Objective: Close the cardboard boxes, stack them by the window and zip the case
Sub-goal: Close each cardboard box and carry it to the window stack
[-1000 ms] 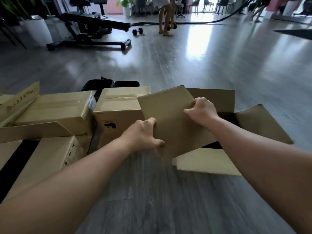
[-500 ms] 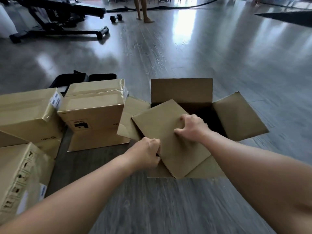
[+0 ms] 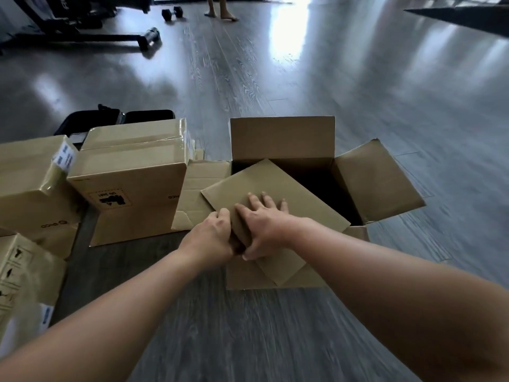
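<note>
An open cardboard box [image 3: 283,139] stands on the grey floor, its far flap upright and its right flap [image 3: 377,180] splayed outward. A loose-looking near flap [image 3: 275,188] lies tilted across the opening. My left hand [image 3: 212,238] grips that flap's near edge with curled fingers. My right hand [image 3: 261,224] presses flat on top of it, fingers spread. To the left stands a taped, closed box [image 3: 132,177], and behind it a black case [image 3: 115,119] shows partly.
More closed cardboard boxes [image 3: 30,183] crowd the left edge, one low at the near left [image 3: 22,279]. A black exercise bench [image 3: 82,26] and a dumbbell [image 3: 172,12] sit far back. A person's bare feet [image 3: 220,13] stand at the top.
The flap has been pushed down from upright to lying across the box opening. My right hand went from gripping its edge to pressing flat; my view tilted down and closer.
</note>
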`<state>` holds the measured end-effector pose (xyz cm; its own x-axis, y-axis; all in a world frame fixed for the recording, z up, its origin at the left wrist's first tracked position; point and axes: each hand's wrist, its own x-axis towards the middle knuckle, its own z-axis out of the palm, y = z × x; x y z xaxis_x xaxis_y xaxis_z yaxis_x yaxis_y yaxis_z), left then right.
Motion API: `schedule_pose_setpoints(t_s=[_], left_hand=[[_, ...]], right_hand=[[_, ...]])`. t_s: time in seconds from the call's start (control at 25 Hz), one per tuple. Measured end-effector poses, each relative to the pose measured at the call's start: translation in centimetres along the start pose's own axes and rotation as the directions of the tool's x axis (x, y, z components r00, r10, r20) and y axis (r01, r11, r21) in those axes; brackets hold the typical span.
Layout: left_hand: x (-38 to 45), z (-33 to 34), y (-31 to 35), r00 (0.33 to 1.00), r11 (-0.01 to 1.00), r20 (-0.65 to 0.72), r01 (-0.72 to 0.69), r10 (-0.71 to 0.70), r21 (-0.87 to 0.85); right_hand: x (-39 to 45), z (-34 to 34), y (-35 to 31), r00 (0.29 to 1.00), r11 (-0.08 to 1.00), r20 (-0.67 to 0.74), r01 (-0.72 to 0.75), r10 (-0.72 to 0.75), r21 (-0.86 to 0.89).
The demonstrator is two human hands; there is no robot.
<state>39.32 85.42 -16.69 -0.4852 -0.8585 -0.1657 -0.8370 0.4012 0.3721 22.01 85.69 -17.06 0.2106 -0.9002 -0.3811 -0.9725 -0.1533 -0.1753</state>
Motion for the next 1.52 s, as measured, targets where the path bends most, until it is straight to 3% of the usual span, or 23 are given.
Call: schedule_pose_setpoints(t_s=[0.2,0.36,0.52,0.72,0.92,1.16,1.52], left_hand=[[0.1,-0.3,-0.4,0.996,0.987,-0.020,0.089,-0.087,0.132],[0.1,-0.6,-0.6,0.999,0.957,-0.051,0.031,-0.017,0.290],[0.1,-0.6,-0.2,0.999,0.944,-0.011,-0.044,0.051,0.328],[0.0,-0.5,-0.6,0.996,0.932,-0.051,-0.053,0.077,0.359],[-0.1,-0.4,-1.7,0.997,0.948,0.023,-0.083,0.080,0.308],[-0.1,-0.4,-1.8,0.995,0.921,-0.011,-0.087,0.099,0.381],[-0.9,-1.2,-4.6,0.999,0.900,-0.042,0.018,0.000,0.436]], right_hand=[[-1.1,-1.8,1.0,0.987,0.981,0.143,0.096,-0.072,-0.167],[-2.5,-2.9,3.2,0.975,0.972,0.200,0.131,-0.091,-0.194],[-4.2,-3.0,5.4,0.977,0.973,0.155,0.172,-0.149,-0.152],[-5.9,-2.1,7.4,0.999,0.993,0.036,0.037,-0.033,-0.111],[-5.8,-0.6,7.0,0.995,0.999,0.086,-0.038,0.041,-0.033],[-5.8,-0.4,6.4,0.993,0.990,0.064,-0.107,0.102,0.086],[-7.0,0.2,6.5,0.976,0.976,-0.107,-0.177,0.191,0.124]])
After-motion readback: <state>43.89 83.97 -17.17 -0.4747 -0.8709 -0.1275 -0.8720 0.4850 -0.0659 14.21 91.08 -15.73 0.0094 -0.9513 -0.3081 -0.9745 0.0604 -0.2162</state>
